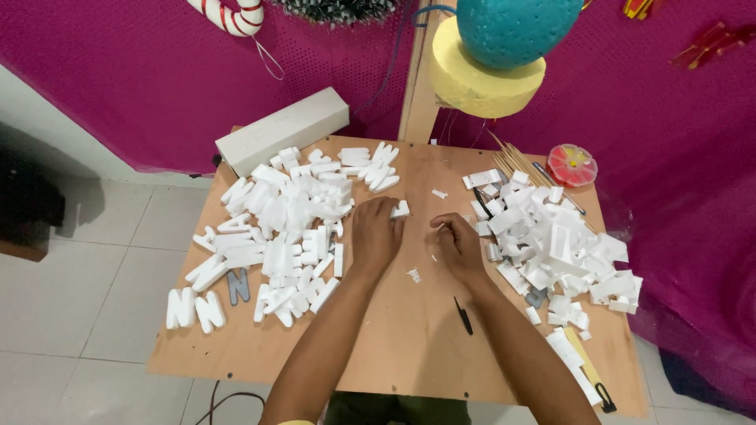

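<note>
- Holding a small white foam piece (400, 209) at the fingertips of the left hand (374, 236), fingers closed on it, above the middle of the plywood table (409, 330).
- Pinching with the right hand (458, 244), fingers curled tight; cannot tell what sits between them.
- Flanked on the left by a heap of white foam letters (283, 228), on the right by a pile of foam offcuts (551, 244).
- Lying just below the right forearm: a black tool (464, 315).

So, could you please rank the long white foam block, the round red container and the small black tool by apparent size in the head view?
1. Long white foam block
2. Round red container
3. Small black tool
</note>
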